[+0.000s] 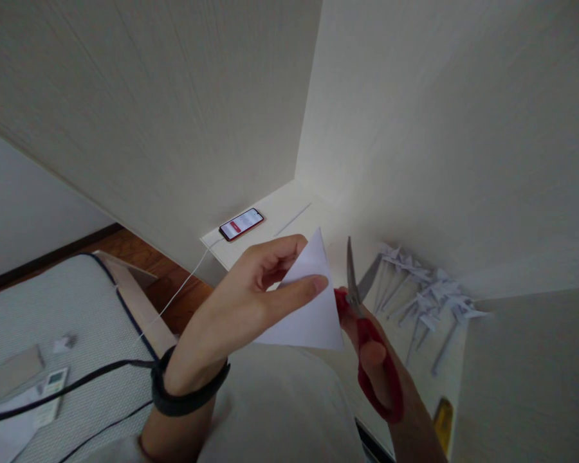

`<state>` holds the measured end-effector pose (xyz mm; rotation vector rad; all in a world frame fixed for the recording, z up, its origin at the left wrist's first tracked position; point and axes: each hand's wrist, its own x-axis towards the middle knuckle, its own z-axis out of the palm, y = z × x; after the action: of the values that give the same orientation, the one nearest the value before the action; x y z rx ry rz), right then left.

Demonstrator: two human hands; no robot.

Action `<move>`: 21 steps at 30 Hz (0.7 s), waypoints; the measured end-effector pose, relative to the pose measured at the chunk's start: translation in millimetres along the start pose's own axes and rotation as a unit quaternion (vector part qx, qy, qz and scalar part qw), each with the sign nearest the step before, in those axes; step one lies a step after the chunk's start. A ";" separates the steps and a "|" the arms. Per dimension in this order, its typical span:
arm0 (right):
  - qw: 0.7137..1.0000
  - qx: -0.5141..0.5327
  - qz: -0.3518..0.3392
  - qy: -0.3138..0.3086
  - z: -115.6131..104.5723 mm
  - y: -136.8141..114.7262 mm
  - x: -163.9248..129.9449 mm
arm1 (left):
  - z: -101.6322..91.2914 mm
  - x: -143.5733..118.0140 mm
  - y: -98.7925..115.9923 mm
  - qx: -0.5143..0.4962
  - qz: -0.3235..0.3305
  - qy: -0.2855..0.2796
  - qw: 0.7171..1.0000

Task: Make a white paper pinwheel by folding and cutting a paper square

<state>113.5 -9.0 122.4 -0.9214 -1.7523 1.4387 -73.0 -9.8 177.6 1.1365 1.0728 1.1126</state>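
Observation:
A folded white sheet of paper (313, 318) with a triangular shape is pinched in my left hand (265, 292), the thumb on its near face and the fingers behind it. My right hand (374, 354) grips red-handled scissors (386, 379), thumb through one handle loop. Their blades are spread apart and point up, just right of the paper's edge and not touching it. Several white paper pinwheels (429, 289) on thin sticks lie in a group on the white tabletop, beyond and to the right of the scissors.
A smartphone (241, 224) with its screen lit lies at the left table edge, a white cable (188, 281) running from it. Near it is a thin white stick (292, 219). Walls enclose the table's back and right. A yellow object (443, 421) sits lower right; a mattress (72, 308) holds a remote (53, 392).

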 end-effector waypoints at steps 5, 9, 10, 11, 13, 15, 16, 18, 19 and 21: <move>0.999 0.005 0.038 0.031 6.4 -17.9 -17.4 | 2.1 -0.8 2.6 0.037 0.004 0.006 0.999; 0.994 -0.036 0.062 0.077 10.6 -24.8 -22.8 | 4.0 0.2 2.5 0.045 -0.001 0.011 0.999; 0.995 -0.038 0.057 0.071 10.8 -25.2 -21.9 | 4.5 0.5 2.6 0.047 -0.001 0.013 0.999; 0.996 -0.040 0.052 0.068 10.6 -25.4 -20.8 | 5.0 0.9 2.6 0.048 -0.001 0.014 0.999; 0.995 -0.040 0.049 0.073 9.6 -25.9 -19.1 | 5.5 1.6 2.8 0.054 -0.001 0.018 0.998; 0.994 -0.040 0.051 0.085 8.7 -26.8 -19.5 | 5.5 2.2 2.9 0.062 0.000 0.022 0.998; 0.994 -0.040 0.049 0.088 8.5 -27.2 -20.4 | 5.3 2.3 2.8 0.066 0.002 0.025 0.998; 0.993 -0.046 0.051 0.093 8.8 -28.0 -22.7 | 5.2 2.4 2.7 0.072 0.005 0.031 0.997; 0.993 -0.050 0.053 0.097 9.2 -28.2 -23.9 | 5.4 2.2 2.7 0.074 0.006 0.033 0.997; 0.991 -0.055 0.065 0.103 10.0 -28.5 -25.5 | 6.0 1.8 2.6 0.074 0.007 0.038 0.996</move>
<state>115.3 -39.7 147.1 -1.2171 -1.6555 1.2857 -67.1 -8.6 180.7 1.2268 1.2258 1.1086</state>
